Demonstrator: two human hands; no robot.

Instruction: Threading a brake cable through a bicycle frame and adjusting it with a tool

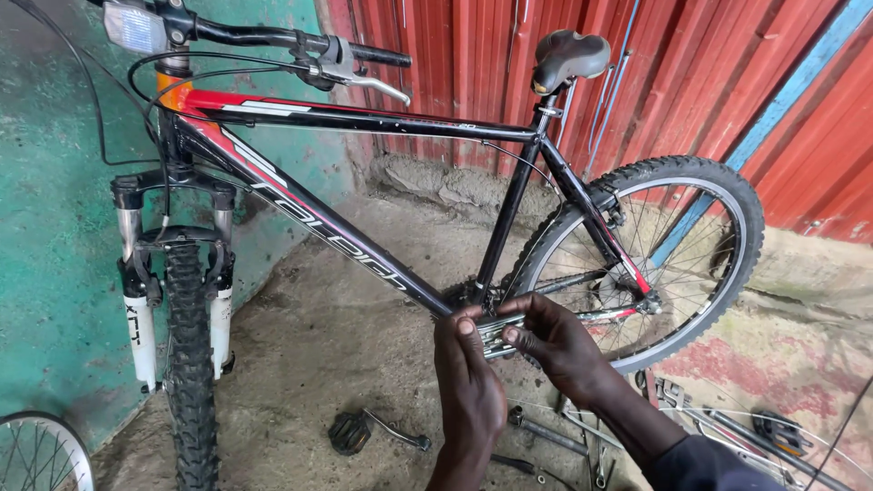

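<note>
- At the far left a spoked wheel rim (41,452) shows only in part, low against the green wall (55,236); the wall is scuffed and stained.
- The mountain bike (364,127) stands upright with its front tyre (189,364) and white suspension fork (138,327) turned toward the camera; it seems to lean on the wall, which would leave both hands free, though the contact itself is hidden.
- On the ground below the frame lies a loose crank arm with its black pedal (350,432), apart from the bike.
- The left hand (471,382) rises from below, its fingers curled around one end of a folding metal multi-tool (498,335) just in front of the bottom bracket; the thumb presses on top, likely to steady it.
- The right hand (556,344) comes in from the right, fingers closed on the tool's other end; gripped from both sides, the tool sits level between the hands, close to the frame but whether it touches the bike I cannot tell.
- Beyond the hands the rear wheel (655,255) stands before a red corrugated wall (727,82); the saddle (568,56) is above.
- Spanners and rods (582,436) lie scattered lower right within easy reach; the floor (318,336) is rough, dusty concrete.
</note>
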